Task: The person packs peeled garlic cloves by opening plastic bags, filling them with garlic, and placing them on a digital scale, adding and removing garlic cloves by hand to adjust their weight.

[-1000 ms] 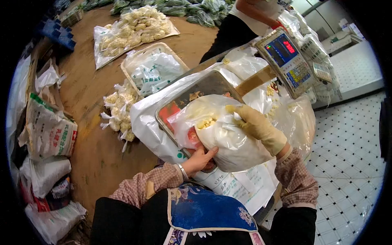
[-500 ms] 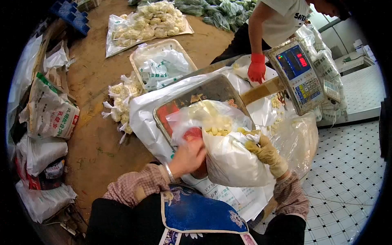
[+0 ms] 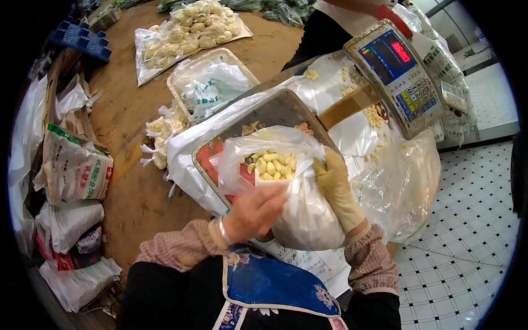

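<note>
A clear plastic bag (image 3: pixel 308 217) with peeled garlic cloves (image 3: pixel 270 166) showing in its mouth rests on the scale platform (image 3: pixel 283 113). My right hand (image 3: pixel 336 190), in a pale yellow rubber glove, grips the right side of the bag near its top. My left hand (image 3: pixel 256 212) is bare, slightly blurred by motion, with its fingers stretched out flat against the near left side of the bag. Around the cloves the bag's film stands up loosely. Something red lies under the bag on the platform's left part.
A scale display (image 3: pixel 393 63) with red digits stands at the upper right. Loose cloves (image 3: pixel 375 116) lie on white sheeting behind it. Left are a tray (image 3: pixel 242 65) of plastic bags, tied garlic bags (image 3: pixel 165 129) and a printed sack (image 3: pixel 77 165). A person's red glove (image 3: pixel 393 19) is behind the display.
The bag has tilted more upright and the cloves show more clearly. My right hand has moved left and up along the bag. The red digits differ. The other person's gloved hand has moved up and right.
</note>
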`<state>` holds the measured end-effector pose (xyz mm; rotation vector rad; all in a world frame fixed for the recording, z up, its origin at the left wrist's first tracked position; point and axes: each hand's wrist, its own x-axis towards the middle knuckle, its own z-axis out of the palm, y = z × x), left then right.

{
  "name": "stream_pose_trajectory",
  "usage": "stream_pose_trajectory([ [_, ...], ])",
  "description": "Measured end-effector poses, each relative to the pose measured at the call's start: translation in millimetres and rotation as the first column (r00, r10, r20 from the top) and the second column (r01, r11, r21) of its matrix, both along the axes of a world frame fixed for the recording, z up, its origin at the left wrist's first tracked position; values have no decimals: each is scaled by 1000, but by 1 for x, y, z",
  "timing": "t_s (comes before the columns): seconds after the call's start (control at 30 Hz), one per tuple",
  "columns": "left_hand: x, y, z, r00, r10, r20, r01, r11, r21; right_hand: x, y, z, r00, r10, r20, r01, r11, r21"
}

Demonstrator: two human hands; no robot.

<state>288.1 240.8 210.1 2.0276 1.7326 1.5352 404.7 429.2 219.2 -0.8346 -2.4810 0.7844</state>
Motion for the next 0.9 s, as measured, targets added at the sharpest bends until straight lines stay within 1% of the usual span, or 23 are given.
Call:
stream_pose_trajectory([
  [0.03, 2, -13, 4, 987, -55, 148, 110, 911, -396, -4, 4, -4, 999, 32, -4, -32, 997, 74],
  [0.07, 4, -22, 9, 954, -43, 298, 250, 664, -704, -7, 7, -6, 998, 67, -9, -65, 987, 150],
  [0.1, 12, -25, 0, 954, -43, 297, 250, 663, -706, -10, 5, 0, 998, 39, 48, -41, 998, 55],
  [0.17, 28, -26, -34, 754, 222, 618, 362, 645, -673, -9, 8, -12, 999, 9, 48, -12, 998, 62],
  [0.2, 35, -23, -44, 754, 223, 618, 363, 643, -675, -6, 10, -17, 998, -23, 51, 19, 997, 75],
  [0.23, 42, -19, -51, 745, 240, 623, 291, 723, -626, -4, 13, -20, 998, -23, 55, 19, 997, 74],
  [0.27, 47, -18, -56, 732, 255, 632, 213, 795, -568, 0, 16, -21, 997, -48, 65, 49, 999, -21],
  [0.3, 46, -17, -48, 622, 262, 738, 304, 788, -536, 4, 19, -21, 995, -70, 75, 79, 990, -115],
  [0.33, 48, -17, -51, 620, 263, 739, 304, 788, -536, 10, 22, -17, 995, -68, 77, 77, 990, -116],
  [0.37, 51, -18, -56, 637, 290, 715, 260, 792, -553, 19, 25, -9, 996, 80, 33, -81, 996, 34],
  [0.4, 53, -18, -58, 650, 318, 690, 215, 794, -568, 24, 25, 1, 972, 235, 14, -233, 954, 189],
  [0.43, 54, -18, -54, 645, 322, 693, 214, 795, -568, 24, 19, 16, 966, 255, -35, -254, 967, 30],
  [0.47, 53, -17, -48, 618, 354, 702, 255, 754, -606, 32, 20, 18, 966, 258, -30, -257, 966, 28],
  [0.5, 52, -16, -43, 595, 385, 705, 299, 709, -639, 43, 23, 21, 952, 193, 237, -109, 939, -325],
  [0.53, 53, -16, -41, 596, 384, 706, 300, 709, -638, 50, 25, 22, 847, 210, 489, 139, 800, -583],
  [0.57, 54, -14, -38, 628, 397, 670, 269, 697, -665, 51, 24, 22, 847, 209, 490, 140, 800, -583],
  [0.63, 60, -12, -40, 657, 410, 633, 236, 685, -689, 47, 17, 22, 859, 113, 500, 131, 895, -427],
  [0.67, 65, -13, -45, 586, 427, 689, 236, 723, -649, 48, 15, 17, 859, 112, 499, 131, 895, -426],
  [0.7, 68, -12, -44, 511, 436, 740, 232, 760, -608, 49, 13, 10, 913, 106, 395, 70, 911, -407],
  [0.73, 69, -11, -41, 514, 433, 741, 231, 762, -606, 48, 12, 7, 953, 104, 285, 12, 926, -377],
  [0.8, 70, -10, -32, 118, 411, 904, 348, 836, -425, 42, 9, 14, 944, 101, 313, 4, 949, -316],
  [0.83, 70, -8, -28, 117, 406, 906, 353, 836, -420, 38, 6, 20, 935, 98, 341, -7, 966, -258],
  [0.9, 67, -2, -22, -145, 412, 899, 408, 853, -325, 30, 1, 33, 912, 99, 397, 25, 955, -295],
])
